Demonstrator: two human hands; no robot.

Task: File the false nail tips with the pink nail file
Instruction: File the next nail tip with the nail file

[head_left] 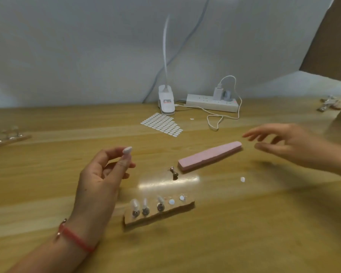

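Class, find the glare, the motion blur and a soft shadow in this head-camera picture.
Head view: glare streaks the table just behind the wooden stand; the right hand is motion-blurred, the left hand pinching a nail tip sharper; a soft shadow lies on the table under the blurred hand.

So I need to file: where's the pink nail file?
Head view, right of centre: the pink nail file lies flat between the small metal peg and the right hand.
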